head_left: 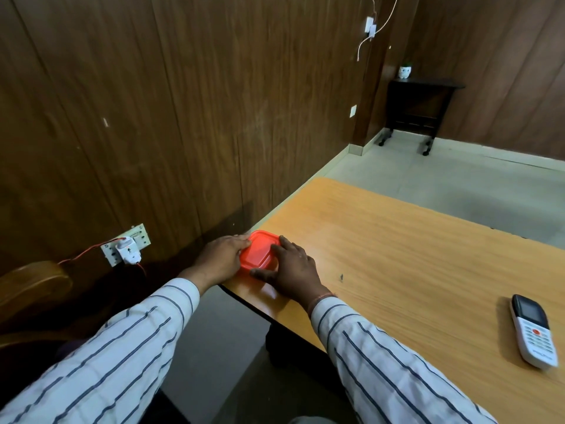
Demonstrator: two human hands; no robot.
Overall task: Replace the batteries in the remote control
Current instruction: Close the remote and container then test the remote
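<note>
A small box with a red lid (260, 250) sits at the near left corner of the wooden table (397, 255). My left hand (221, 260) grips its left side, fingers curled on the lid's edge. My right hand (290, 270) lies over its right side, with fingers on the lid and the thumb against the front. The lid is on, so the inside is hidden. A white remote control (533, 330) with a dark screen lies face up at the table's right, far from both hands.
A wood-panelled wall runs along the left, with a socket plate and white adapter (127, 247) low down. A chair back (30, 286) stands at far left. A dark side table (419, 108) with a small pot stands in the far corner.
</note>
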